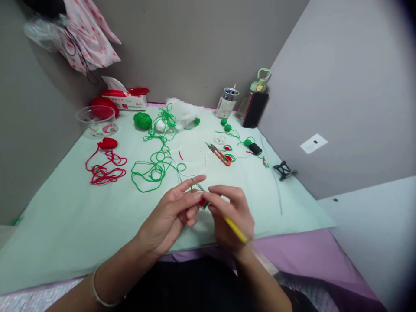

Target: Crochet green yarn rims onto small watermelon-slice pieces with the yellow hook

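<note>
My left hand [173, 208] pinches a small red and green crocheted piece [203, 203] between thumb and fingers, with its index finger stretched out and green yarn running over it. My right hand [232, 212] is closed around a crochet hook with a yellow handle [236, 229]; the hook's tip is hidden at the piece, where both hands meet. Loose loops of green yarn [152, 171] lie just beyond my left hand. Orange-handled thread snips [221, 155] rest past my right hand, beside small red and green crocheted pieces [228, 148].
To the left are tangled red yarn [107, 173] and a clear plastic tub [97, 123]. At the back stand a green yarn ball [142, 121], white stuffing [183, 112], a tissue box [130, 102], a pen jar [226, 104], and a phone [255, 110] against a bottle [260, 80]. A black clip [284, 170] lies right.
</note>
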A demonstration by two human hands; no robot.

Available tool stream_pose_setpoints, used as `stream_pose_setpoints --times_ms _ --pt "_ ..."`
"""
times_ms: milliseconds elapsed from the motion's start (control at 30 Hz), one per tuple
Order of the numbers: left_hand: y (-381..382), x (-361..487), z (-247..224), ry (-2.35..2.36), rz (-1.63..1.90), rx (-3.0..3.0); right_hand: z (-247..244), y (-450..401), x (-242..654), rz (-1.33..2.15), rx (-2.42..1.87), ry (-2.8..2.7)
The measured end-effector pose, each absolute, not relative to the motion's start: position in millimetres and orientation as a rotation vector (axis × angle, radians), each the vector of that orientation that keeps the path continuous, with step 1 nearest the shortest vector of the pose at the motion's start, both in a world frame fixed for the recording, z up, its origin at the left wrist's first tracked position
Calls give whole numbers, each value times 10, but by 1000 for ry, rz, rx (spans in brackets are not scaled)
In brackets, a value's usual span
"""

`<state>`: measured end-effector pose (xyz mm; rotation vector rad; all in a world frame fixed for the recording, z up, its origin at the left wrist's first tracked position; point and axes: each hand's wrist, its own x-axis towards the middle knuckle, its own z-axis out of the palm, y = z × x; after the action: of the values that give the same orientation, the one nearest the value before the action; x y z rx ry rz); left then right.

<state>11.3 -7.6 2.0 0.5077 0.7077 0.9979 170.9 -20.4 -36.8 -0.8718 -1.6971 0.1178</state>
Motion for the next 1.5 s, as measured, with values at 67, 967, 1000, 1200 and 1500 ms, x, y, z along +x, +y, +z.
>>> stream_pose_setpoints --times_ms 67,967,1000,1200,1500 --pt "-52 85 42 694 1005 473 -299 -188 1714 402 -844 -1534" --pt "-81 141 11 734 1083 711 -230 -110 1734 965 -798 -1202" --pt "-80 136 15 739 1078 724 -228 -107 1744 1005 -777 -1170" --pt "-77 105 18 816 1087 794 -179 -159 1781 936 -786 -1257" --pt "-117 139 -79 834 1177 879 -237 -254 1734 24 -816 -1853"
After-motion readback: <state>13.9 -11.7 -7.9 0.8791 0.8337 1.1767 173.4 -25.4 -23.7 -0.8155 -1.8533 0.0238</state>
